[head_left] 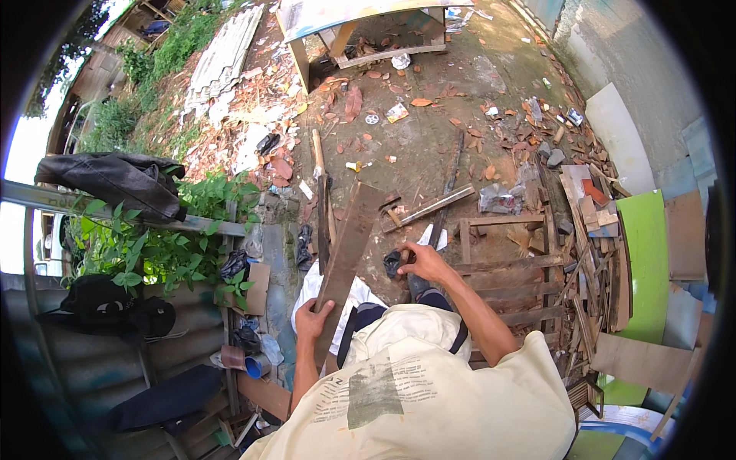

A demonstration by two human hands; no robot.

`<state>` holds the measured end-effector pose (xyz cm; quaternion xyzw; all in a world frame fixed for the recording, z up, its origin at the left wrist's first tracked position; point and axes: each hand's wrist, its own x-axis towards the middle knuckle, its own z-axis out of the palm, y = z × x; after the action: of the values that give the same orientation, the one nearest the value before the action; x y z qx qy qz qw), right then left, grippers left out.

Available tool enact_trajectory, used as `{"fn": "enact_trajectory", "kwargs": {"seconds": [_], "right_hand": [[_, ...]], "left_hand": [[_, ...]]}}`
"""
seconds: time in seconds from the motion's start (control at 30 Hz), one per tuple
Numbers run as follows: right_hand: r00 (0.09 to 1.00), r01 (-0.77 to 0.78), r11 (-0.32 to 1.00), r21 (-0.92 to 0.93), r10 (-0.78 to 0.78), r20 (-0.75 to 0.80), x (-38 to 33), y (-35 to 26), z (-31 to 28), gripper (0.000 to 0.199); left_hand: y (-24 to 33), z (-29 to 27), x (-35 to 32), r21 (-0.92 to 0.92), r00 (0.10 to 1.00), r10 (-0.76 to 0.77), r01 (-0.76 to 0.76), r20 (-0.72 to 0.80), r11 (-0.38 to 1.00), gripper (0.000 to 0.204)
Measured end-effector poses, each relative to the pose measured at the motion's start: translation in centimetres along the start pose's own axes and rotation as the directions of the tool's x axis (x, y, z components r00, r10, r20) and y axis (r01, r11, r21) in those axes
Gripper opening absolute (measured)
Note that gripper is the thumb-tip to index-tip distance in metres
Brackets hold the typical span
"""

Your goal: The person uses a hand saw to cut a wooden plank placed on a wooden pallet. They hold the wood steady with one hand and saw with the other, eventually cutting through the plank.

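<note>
My left hand (310, 320) is closed around the lower end of a long brown wooden plank (349, 245). The plank slants up and away from me across my lap, its far end above the ground. My right hand (426, 263) has thumb and forefinger pinched together; what lies between them, if anything, is too small to make out. Just beside those fingertips is a small black plastic bag (392, 264), dark inside. What looks like a hammer (391, 202) lies beyond the plank's right edge, touching or close to a narrow wooden strip (433, 207).
Right of my legs lies a slatted wooden frame (510, 264), with scrap wood (594, 199) piled past it. A low wooden table (368, 19) stands ahead. At left, a dark jacket (115, 180) and black cap (107, 303) hang on a metal fence (130, 215). Dry leaves litter the ground.
</note>
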<state>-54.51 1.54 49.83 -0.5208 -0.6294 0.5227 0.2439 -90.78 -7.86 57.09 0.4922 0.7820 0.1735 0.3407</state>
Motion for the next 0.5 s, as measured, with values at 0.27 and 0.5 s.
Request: {"fn": "enact_trajectory", "kwargs": {"seconds": [0.27, 0.5], "right_hand": [[0.872, -0.167, 0.917, -0.362, -0.033, -0.488, -2.9, 0.5, -1.2, 0.069], [0.610, -0.214, 0.930, -0.299, -0.112, -0.785, -7.5, 3.2, -2.0, 0.046]], "left_hand": [[3.6, -0.8, 2.8, -0.088, 0.989, 0.091, -0.081, 0.119, 0.993, 0.058], [6.8, -0.4, 3.7, 0.036, 0.961, 0.237, -0.244, 0.138, 0.969, 0.060]]}}
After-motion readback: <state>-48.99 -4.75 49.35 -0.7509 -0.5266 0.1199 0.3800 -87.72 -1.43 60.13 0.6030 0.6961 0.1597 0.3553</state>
